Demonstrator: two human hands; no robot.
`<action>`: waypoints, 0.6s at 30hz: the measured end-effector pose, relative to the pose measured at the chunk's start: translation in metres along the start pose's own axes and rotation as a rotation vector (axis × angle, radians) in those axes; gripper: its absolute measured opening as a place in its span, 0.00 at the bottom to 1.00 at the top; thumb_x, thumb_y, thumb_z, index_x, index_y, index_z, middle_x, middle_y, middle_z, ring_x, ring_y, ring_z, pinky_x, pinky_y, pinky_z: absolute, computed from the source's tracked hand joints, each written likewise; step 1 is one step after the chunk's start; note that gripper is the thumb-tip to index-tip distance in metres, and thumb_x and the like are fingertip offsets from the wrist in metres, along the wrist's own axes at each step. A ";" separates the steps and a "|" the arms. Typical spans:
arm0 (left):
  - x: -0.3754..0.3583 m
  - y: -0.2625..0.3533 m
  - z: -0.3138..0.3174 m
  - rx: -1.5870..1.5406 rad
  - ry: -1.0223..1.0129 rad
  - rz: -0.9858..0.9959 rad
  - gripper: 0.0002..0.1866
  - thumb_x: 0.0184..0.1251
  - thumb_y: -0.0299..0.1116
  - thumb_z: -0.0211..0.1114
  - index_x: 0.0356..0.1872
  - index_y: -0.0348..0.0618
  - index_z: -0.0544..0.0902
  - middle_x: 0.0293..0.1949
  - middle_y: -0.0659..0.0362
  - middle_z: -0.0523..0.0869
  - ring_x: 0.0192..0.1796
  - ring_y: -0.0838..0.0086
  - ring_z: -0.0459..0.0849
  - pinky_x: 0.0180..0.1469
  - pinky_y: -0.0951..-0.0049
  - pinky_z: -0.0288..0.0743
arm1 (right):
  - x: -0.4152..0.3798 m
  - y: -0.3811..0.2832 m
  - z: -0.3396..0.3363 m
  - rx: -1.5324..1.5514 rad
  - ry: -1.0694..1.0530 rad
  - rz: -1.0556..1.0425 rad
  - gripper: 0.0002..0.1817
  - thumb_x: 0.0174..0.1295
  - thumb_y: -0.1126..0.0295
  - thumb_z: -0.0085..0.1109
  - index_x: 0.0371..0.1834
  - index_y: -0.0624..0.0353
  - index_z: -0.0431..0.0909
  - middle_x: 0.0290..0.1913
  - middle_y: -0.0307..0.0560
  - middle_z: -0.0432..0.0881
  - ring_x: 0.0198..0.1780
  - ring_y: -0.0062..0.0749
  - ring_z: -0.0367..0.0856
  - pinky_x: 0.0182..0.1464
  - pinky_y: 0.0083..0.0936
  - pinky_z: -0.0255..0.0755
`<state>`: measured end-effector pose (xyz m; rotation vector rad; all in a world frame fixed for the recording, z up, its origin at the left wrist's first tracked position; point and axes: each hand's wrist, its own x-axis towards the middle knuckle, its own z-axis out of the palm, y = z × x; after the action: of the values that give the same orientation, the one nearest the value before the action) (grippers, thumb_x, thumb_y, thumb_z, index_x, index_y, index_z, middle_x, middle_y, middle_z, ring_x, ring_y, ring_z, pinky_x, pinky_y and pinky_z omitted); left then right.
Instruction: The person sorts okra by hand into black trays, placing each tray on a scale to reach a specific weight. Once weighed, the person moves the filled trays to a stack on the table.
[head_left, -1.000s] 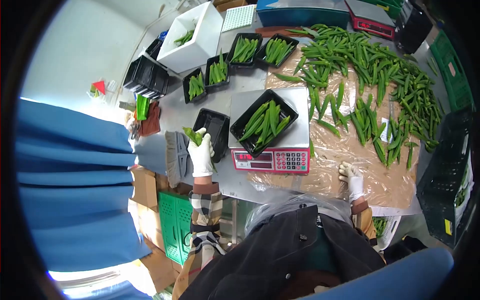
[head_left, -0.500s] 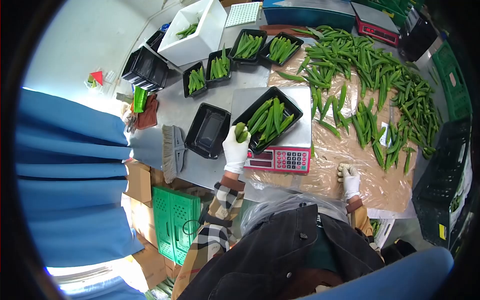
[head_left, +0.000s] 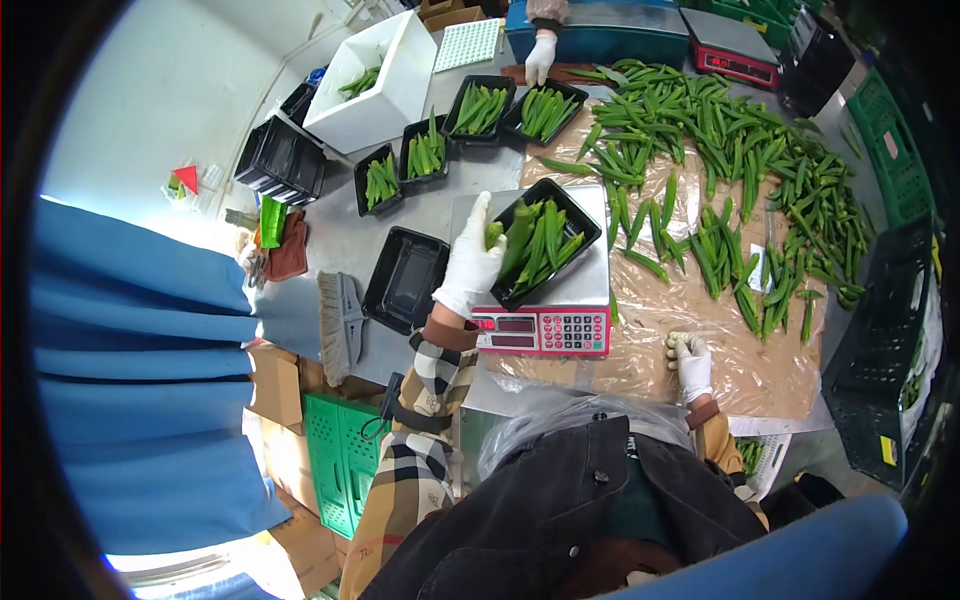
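Okra pods [head_left: 540, 240] filled one black tray [head_left: 592, 222] on the scale [head_left: 545, 325]; the left hand [head_left: 470, 262] gripped one pod [head_left: 493, 234] at the tray's edge. One empty tray [head_left: 405, 280] sat beside it and four filled trays [head_left: 470, 125] behind. The right hand [head_left: 690, 362] rested clenched on the counter [head_left: 760, 375].

Produce packing room: okra heap [head_left: 740, 170], weighing scale [head_left: 540, 325], filled trays [head_left: 478, 108].

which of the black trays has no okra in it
The black plastic tray left of the red digital scale, beside the left hand. It is empty; the scale tray and the four behind hold green okra.
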<state>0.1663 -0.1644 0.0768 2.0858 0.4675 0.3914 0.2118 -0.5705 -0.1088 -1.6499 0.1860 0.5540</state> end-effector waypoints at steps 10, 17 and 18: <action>-0.034 -0.066 -0.066 -0.114 0.343 -0.236 0.17 0.70 0.21 0.60 0.59 0.38 0.78 0.49 0.56 0.85 0.47 0.74 0.85 0.50 0.76 0.79 | -0.002 -0.003 0.002 0.019 0.018 0.015 0.08 0.72 0.74 0.52 0.48 0.60 0.81 0.38 0.37 0.85 0.30 0.13 0.77 0.28 0.11 0.72; -0.083 -0.068 -0.048 -0.574 0.327 -0.512 0.16 0.75 0.28 0.57 0.60 0.35 0.75 0.43 0.51 0.85 0.36 0.72 0.86 0.38 0.72 0.86 | 0.002 -0.007 0.004 0.001 0.029 0.069 0.07 0.72 0.75 0.52 0.46 0.60 0.80 0.36 0.36 0.83 0.28 0.12 0.75 0.26 0.11 0.70; -0.085 -0.069 -0.044 -0.584 0.351 -0.517 0.15 0.75 0.28 0.57 0.59 0.34 0.76 0.42 0.51 0.86 0.34 0.73 0.86 0.35 0.74 0.85 | 0.002 -0.007 0.003 0.001 0.029 0.067 0.07 0.72 0.75 0.52 0.46 0.60 0.80 0.35 0.36 0.83 0.28 0.12 0.75 0.26 0.11 0.70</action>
<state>0.0599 -0.1381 0.0329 1.2753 0.9466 0.5105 0.2155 -0.5656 -0.1038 -1.6557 0.2638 0.5814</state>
